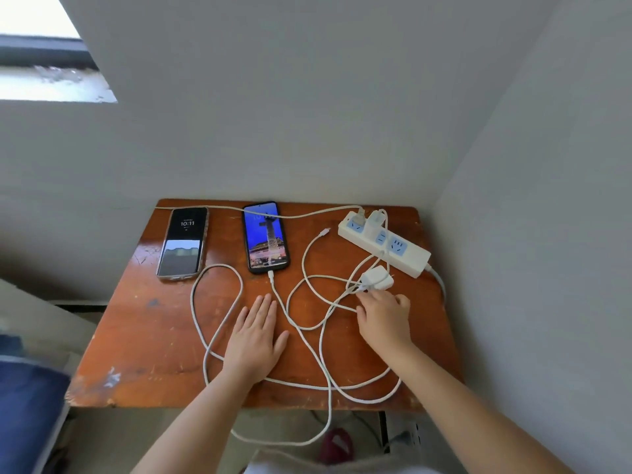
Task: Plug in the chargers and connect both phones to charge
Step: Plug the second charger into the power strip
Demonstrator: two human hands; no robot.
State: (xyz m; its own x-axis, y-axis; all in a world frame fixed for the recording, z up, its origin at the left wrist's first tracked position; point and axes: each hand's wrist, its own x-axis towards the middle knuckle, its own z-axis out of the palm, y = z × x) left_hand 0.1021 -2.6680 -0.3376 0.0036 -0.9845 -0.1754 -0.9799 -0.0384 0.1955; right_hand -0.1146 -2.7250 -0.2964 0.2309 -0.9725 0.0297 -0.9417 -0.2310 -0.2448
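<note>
On the wooden table point(143, 354) lie two lit phones. The left phone point(183, 242) has no cable in it. A white cable point(273, 285) is plugged into the bottom of the middle phone point(266, 236). The white power strip point(415, 260) at the back right holds one white charger point(374, 222). A second charger point(376, 277) lies loose in front of the strip. My right hand point(384, 314) is curled just below it, fingertips on its cable. A free cable end point(325, 230) lies between phone and strip. My left hand point(254, 336) rests flat on the table, holding nothing.
White cable loops point(328, 388) sprawl over the table's front half and hang over the front edge. Walls close in behind and on the right. A blue cloth point(27, 405) is at the left, and a dark red object point(337, 443) sits on the floor.
</note>
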